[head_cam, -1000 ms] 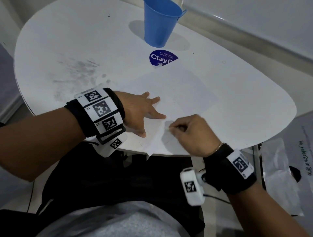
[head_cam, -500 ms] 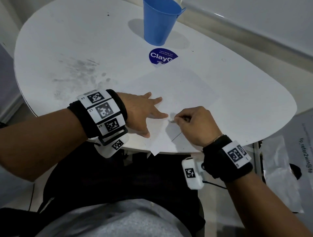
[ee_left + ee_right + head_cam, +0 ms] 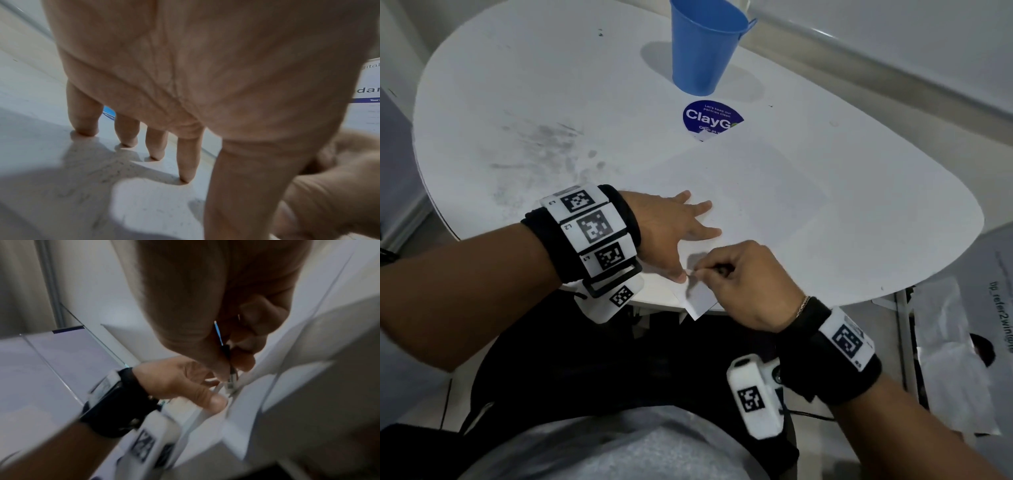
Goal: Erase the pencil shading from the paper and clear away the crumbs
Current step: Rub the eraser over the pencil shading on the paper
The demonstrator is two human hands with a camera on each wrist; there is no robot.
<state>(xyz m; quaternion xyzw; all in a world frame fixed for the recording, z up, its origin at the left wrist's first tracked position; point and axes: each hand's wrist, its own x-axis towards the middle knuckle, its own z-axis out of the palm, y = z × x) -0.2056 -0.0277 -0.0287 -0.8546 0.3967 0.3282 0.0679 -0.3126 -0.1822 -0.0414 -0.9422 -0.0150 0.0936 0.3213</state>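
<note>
A white paper sheet lies on the white table, its near corner hanging over the edge. My left hand presses flat on the sheet with straight, spread fingers. Right beside its thumb, my right hand pinches a thin dark pencil and holds its metal-collared white eraser end down on the paper. Faint grey marks and specks show on the sheet under the left palm. My fist hides the pencil in the head view.
A blue cup stands at the far side, with a round blue sticker in front of it. Grey smudges stain the tabletop to the left. Plastic-wrapped papers lie off the table on the right.
My right hand went a little farther up the sheet, then came back nearer and to the left, ending at the left thumb. The left hand stayed flat on the paper.
</note>
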